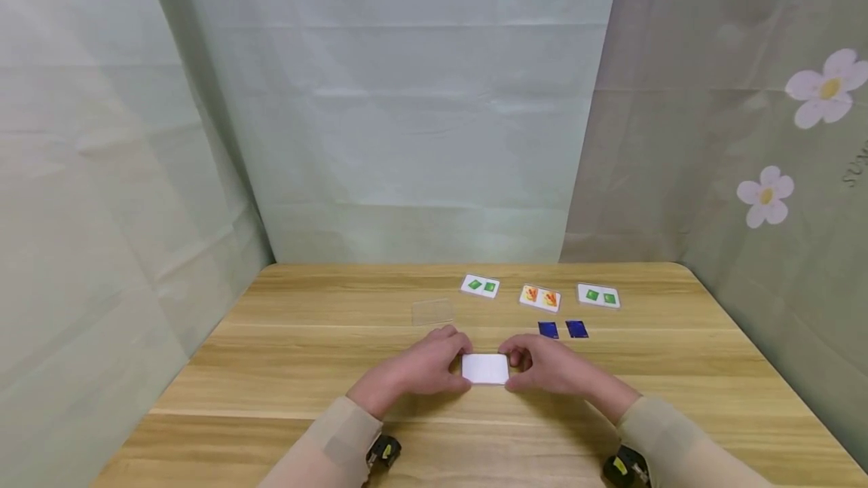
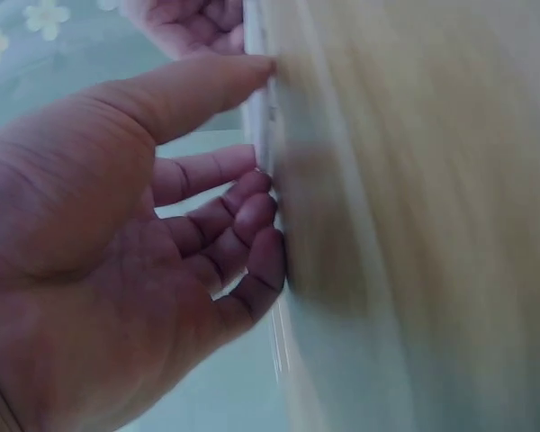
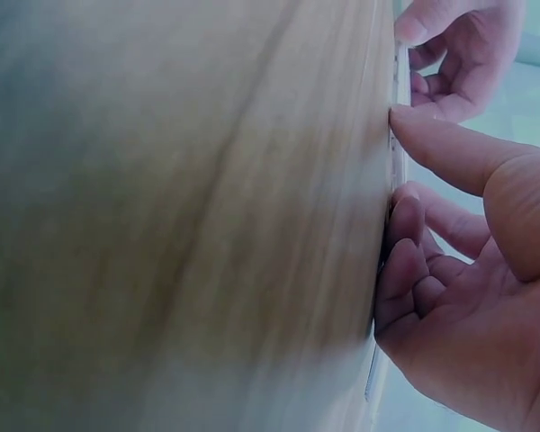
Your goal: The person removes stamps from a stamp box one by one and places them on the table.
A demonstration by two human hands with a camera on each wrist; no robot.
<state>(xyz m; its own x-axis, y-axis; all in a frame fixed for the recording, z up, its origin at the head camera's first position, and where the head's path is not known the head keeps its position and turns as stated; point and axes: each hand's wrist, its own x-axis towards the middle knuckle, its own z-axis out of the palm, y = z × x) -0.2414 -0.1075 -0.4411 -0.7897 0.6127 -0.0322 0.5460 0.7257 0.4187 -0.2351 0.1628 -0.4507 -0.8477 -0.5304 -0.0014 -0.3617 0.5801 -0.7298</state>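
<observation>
Two hands met at the middle of the wooden surface (image 1: 298, 367), each pinching one short end of a small white card (image 1: 485, 368) that lay flat near the person's edge. The left hand (image 1: 423, 367) had its thumb at the card's edge and its fingers curled against it, and the right hand (image 1: 549, 364) mirrored that grip from the other side; holding it from both ends likely kept the thin card steady and square against the wood. Both wrist views showed the fingertips (image 2: 256, 202) pressed at the card's rim, blurred. Farther back lay a clear plastic sleeve (image 1: 432, 312), two dark blue cards (image 1: 562, 329), and a row of three picture cards (image 1: 539, 294), two with green marks, one with orange. Pale cloth (image 1: 407, 111) hung behind, and a flowered curtain (image 1: 766, 141) to the right.
</observation>
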